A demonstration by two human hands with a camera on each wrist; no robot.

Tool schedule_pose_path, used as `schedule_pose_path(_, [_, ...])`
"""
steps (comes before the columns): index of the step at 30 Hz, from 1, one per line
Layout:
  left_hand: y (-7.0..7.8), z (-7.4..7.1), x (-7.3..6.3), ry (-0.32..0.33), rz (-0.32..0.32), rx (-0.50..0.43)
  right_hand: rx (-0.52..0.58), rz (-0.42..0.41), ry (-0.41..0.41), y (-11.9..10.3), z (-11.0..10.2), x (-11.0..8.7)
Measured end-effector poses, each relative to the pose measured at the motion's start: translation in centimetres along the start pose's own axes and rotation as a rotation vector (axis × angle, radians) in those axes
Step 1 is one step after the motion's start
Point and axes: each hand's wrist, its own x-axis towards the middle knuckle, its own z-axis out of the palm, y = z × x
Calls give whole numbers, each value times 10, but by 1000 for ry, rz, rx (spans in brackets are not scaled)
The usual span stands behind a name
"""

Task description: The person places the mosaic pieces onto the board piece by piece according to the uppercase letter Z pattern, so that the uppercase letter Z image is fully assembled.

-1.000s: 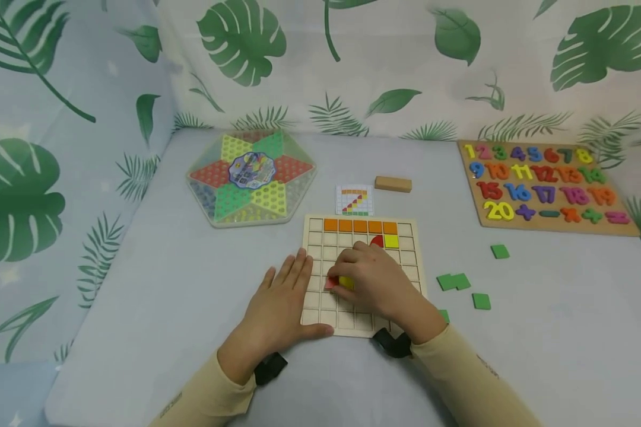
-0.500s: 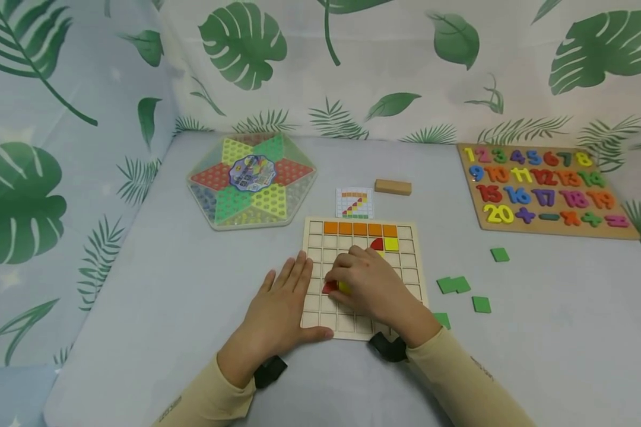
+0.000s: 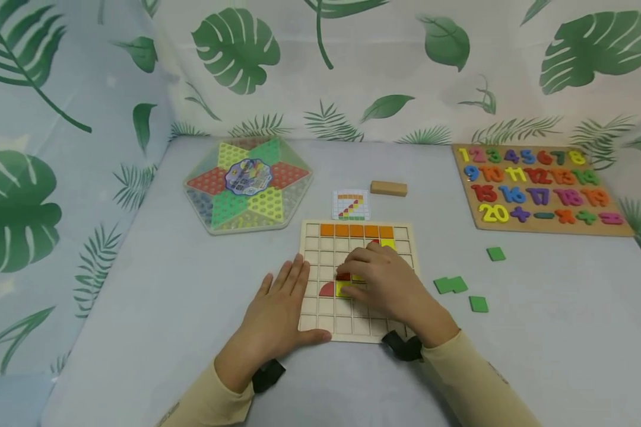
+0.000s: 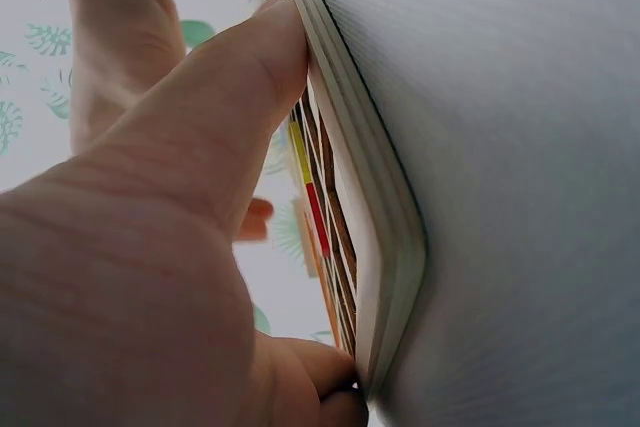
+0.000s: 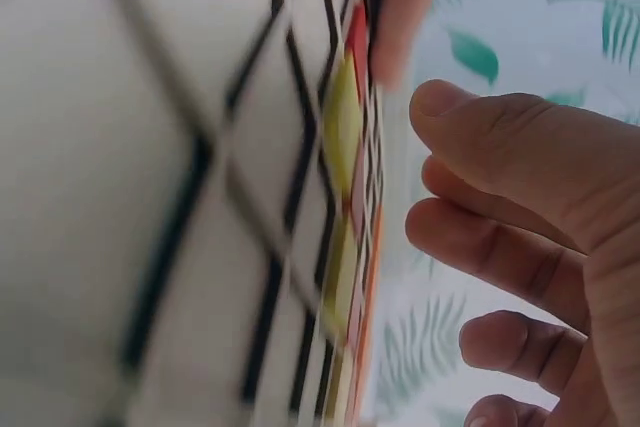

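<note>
A wooden grid board [image 3: 344,325] lies on the table, with a row of orange squares [image 3: 356,230] along its top. My left hand [image 3: 275,308] rests flat at its left side, fingers straight on the edge and thumb [image 4: 262,52] at the near edge. A red quarter-round tile [image 3: 327,290] sits in a cell, beside a yellow square tile [image 3: 343,289]. Over the middle of the board hovers my right hand [image 3: 384,281], hiding part of the diagonal of red and yellow tiles. In the right wrist view, its thumb and fingers are apart with nothing between them.
Behind the board lie a pattern card [image 3: 351,204] and a wooden block [image 3: 389,188]. Several green square tiles [image 3: 478,304] are scattered to the right. A number puzzle board [image 3: 555,228] is at back right, a hexagonal star-patterned game box [image 3: 248,206] at back left.
My right hand has let go of the red quarter-round tile and moved up and right, leaving it in its cell. It now covers a green tile by the board. The left hand stays put.
</note>
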Motion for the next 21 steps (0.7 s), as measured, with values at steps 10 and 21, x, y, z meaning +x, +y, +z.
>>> schedule_pose_path(10, [1, 3, -4, 15, -6, -27, -22, 228, 25, 52, -23, -28])
schedule_pose_path(21, [3, 3, -5, 22, 2, -30, -41, 449, 75, 126, -54, -82])
